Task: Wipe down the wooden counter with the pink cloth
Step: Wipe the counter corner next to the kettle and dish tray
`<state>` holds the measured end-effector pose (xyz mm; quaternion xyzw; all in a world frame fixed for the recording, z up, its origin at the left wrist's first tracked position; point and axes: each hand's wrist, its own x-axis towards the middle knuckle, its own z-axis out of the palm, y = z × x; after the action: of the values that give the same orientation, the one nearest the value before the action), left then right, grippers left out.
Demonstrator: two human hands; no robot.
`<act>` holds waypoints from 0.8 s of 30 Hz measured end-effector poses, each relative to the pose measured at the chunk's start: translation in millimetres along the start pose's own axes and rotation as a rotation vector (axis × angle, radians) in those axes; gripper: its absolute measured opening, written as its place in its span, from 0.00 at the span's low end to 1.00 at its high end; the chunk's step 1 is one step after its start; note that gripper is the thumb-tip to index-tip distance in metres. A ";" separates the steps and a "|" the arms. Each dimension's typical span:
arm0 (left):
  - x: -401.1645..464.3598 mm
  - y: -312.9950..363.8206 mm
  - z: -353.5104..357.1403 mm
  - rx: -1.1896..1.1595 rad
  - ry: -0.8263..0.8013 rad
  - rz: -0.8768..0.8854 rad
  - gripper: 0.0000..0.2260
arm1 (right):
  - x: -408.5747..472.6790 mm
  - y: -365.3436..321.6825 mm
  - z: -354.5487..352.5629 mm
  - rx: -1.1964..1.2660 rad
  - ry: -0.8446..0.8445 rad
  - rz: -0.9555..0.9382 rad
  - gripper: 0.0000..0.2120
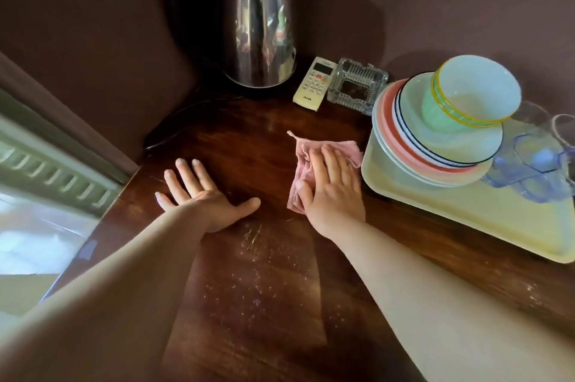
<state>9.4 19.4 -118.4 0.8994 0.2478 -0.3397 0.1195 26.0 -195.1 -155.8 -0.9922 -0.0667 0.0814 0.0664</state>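
Right hand (331,187) flat on pink cloth (306,164), beside tray (466,213)

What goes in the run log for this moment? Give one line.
step: wiping | right hand: flat on cloth | left hand: flat on counter | crumbs: near edge, unwiped | tray: right of cloth

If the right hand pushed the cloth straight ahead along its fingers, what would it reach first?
Probably the glass ashtray, with the remote just to its left. The right hand lies flat on the pink cloth, fingers pointing up and slightly left; the tray lies alongside, close to the cloth's right edge.
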 end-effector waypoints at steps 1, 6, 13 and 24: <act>-1.0 -1.1 1.2 -0.002 0.018 0.009 0.63 | 11.7 4.3 -5.8 0.015 -0.012 0.005 0.30; -2.8 -2.5 5.9 -0.025 0.075 0.027 0.63 | 3.8 2.3 -9.5 -0.017 0.013 0.017 0.30; -7.4 -5.4 10.6 -0.071 0.140 0.068 0.62 | -24.3 21.6 -8.4 -0.037 -0.040 -0.088 0.31; -7.2 -37.7 -4.5 -0.194 0.248 0.214 0.43 | -48.2 25.7 -0.5 -0.015 -0.027 -0.110 0.32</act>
<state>-12.6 50.5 -112.0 0.9398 0.1953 -0.1859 0.2098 -17.9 -227.3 -151.7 -0.9863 -0.1227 0.0904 0.0624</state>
